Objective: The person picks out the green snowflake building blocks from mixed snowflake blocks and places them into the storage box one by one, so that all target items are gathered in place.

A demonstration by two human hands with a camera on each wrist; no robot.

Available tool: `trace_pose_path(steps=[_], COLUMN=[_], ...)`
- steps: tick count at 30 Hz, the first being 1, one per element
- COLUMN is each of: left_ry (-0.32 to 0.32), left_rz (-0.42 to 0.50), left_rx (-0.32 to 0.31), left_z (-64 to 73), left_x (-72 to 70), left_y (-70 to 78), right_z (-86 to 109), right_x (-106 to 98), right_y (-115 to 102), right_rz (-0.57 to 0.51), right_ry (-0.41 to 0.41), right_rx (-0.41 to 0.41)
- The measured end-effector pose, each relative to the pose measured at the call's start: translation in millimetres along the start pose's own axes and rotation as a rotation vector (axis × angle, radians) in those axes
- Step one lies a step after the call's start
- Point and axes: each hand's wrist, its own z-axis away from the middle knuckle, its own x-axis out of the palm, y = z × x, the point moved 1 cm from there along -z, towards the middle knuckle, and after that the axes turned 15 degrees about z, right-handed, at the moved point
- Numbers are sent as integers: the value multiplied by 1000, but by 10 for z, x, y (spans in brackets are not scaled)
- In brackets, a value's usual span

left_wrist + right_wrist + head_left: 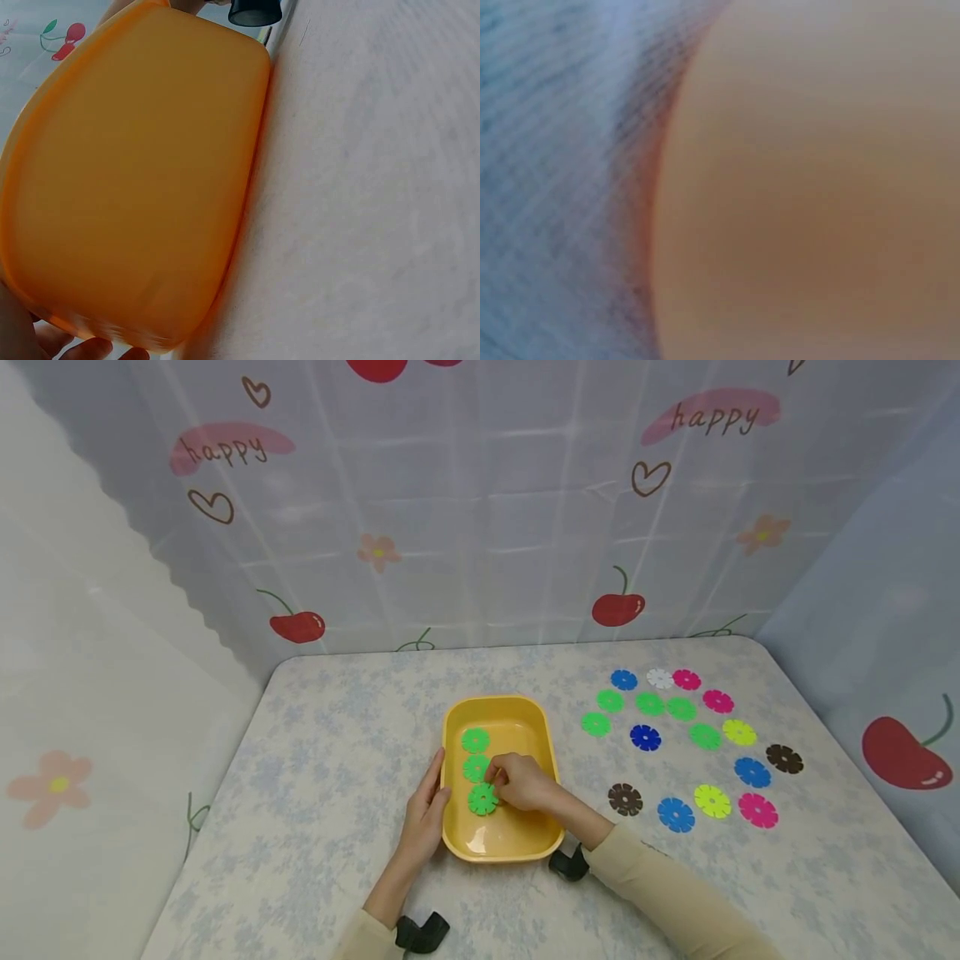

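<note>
A yellow tray (501, 847) lies on the table, with three green notched discs in a column along its left half. The left hand (424, 818) holds the tray's left side, thumb at the rim and the other fingers along the outer wall. In the left wrist view the tray's outer wall (142, 165) fills much of the picture, with fingertips (94, 349) against its lower end. Inside the tray, the right hand (522, 782) pinches the nearest green disc (482, 799). Behind it lie the middle disc (476, 767) and the far disc (475, 740). A blurred yellow surface (802, 225) dominates the right wrist view.
Several loose discs lie spread to the tray's right, among them a dark blue disc (646, 737), a brown disc (625, 799), a pink disc (758, 810) and a white disc (660, 678). A printed curtain (480, 527) hangs behind the patterned table (322, 760).
</note>
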Motion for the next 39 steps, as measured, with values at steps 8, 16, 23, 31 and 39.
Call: trace_pose_path(steps=[8,16,23,31,39], left_ry=[9,11,3,1,-4], left_rz=[-2,0,7,-16,6], left_rx=[-17,-26,-27,-19,-33], left_z=[4,10,8,6,3], left_x=[7,8,8,-4,-4], left_y=[25,32,34,32,30], right_z=[4,18,10,9,4], right_x=[2,-10,-12,-9,-6], right_y=[-9,-36,-38,-40,-37], right_rz=[22,65,88,100,94], right_ry=[14,40,43,52,58], right_rx=[0,-1,23,8,21])
